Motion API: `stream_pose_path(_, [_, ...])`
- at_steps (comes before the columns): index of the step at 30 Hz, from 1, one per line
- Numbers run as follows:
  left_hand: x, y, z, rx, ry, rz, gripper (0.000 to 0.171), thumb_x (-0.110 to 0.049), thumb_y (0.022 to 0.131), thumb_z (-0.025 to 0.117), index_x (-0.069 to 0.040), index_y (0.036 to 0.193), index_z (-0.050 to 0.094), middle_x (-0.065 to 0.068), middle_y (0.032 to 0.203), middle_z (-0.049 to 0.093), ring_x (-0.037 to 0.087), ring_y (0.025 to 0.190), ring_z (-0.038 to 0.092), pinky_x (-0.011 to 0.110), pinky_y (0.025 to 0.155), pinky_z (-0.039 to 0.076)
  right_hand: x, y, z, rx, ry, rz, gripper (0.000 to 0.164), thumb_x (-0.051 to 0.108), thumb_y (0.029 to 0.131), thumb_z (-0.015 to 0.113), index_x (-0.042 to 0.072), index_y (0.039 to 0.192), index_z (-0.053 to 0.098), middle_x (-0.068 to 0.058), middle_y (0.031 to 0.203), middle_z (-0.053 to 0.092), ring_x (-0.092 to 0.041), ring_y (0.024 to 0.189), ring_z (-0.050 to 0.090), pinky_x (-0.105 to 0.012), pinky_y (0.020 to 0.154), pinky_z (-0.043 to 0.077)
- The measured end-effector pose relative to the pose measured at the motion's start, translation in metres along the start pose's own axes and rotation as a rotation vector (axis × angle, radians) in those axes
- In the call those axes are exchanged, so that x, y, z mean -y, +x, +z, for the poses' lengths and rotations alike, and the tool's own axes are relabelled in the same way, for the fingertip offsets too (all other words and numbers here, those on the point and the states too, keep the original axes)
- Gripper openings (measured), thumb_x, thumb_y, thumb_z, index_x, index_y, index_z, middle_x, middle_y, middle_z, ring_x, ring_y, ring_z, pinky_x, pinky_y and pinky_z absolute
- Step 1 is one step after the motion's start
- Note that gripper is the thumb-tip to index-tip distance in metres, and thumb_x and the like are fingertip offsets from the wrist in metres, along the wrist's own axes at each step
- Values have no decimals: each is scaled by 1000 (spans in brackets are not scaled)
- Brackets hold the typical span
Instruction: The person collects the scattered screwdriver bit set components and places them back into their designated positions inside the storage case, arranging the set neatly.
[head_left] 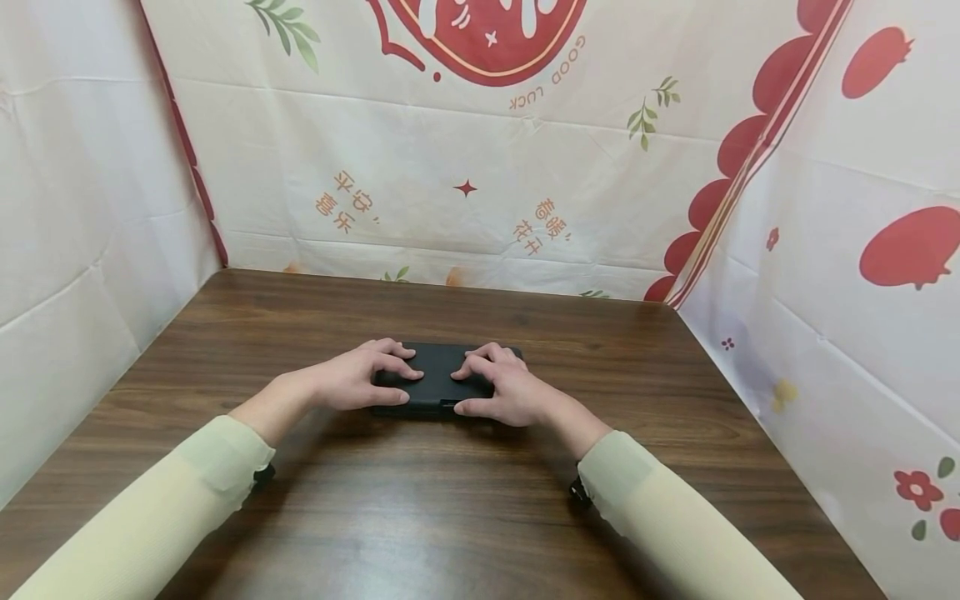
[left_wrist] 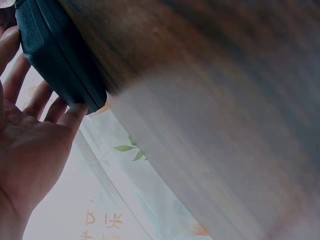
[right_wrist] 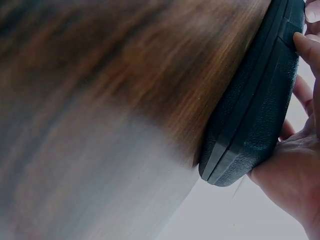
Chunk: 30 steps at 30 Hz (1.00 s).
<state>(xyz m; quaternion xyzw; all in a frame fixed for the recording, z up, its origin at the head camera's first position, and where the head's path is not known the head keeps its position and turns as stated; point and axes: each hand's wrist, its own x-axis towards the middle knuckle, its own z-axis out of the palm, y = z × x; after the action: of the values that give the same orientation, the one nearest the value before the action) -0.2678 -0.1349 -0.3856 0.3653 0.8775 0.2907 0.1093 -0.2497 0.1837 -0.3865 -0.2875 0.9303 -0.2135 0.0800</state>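
A flat black hard case (head_left: 437,375) lies closed on the wooden table, its long side towards me. My left hand (head_left: 348,382) rests over its left end, with bent fingers on the lid and the thumb along the near edge. Over the right end is my right hand (head_left: 517,395), its fingertips touching the lid and its thumb at the front edge. In the left wrist view the case (left_wrist: 62,62) shows a textured shell with a seam. The right wrist view shows the same seam on the case (right_wrist: 250,105), the thumb against its side. Whatever is inside is hidden.
The brown wooden table (head_left: 420,508) reaches back to a printed white cloth (head_left: 465,142) hanging behind it. More cloth hangs along the left side (head_left: 67,208) and the right side (head_left: 847,250). Both forearms wear pale sleeves (head_left: 157,508).
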Motion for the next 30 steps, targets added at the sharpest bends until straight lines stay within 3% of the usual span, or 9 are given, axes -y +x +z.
stream_pose_path(12, [-1, 1, -2, 3, -2, -17, 41, -32, 104, 76, -23, 143, 75, 16, 169, 48, 45, 160, 36, 67, 128, 31, -2, 2, -1, -6, 9, -5, 37, 45, 101, 80, 34, 135, 71, -6, 157, 46, -34, 151, 38, -65, 129, 25])
stream_pose_path(23, [-2, -2, -2, 36, -3, -33, 44, -34, 107, 73, -23, 149, 70, 13, 174, 42, 46, 167, 25, 68, 130, 27, -5, -1, -2, 9, 33, 8, 42, 49, 101, 78, 37, 141, 69, -5, 169, 42, -36, 160, 36, -63, 128, 33])
stream_pose_path(26, [-2, -4, 2, 43, 4, -49, 52, -38, 108, 71, -22, 156, 63, 12, 176, 38, 43, 167, 25, 66, 130, 28, -6, -7, -7, 40, 42, 30, 46, 52, 104, 73, 37, 147, 66, -3, 174, 40, -35, 164, 34, -63, 129, 33])
stream_pose_path(30, [0, -12, 8, 14, 27, -93, 76, -50, 107, 69, -17, 170, 41, 16, 180, 27, 42, 167, 28, 65, 129, 31, -11, -25, -14, 31, 11, 29, 58, 57, 108, 64, 29, 159, 57, -6, 179, 33, -35, 168, 26, -65, 132, 26])
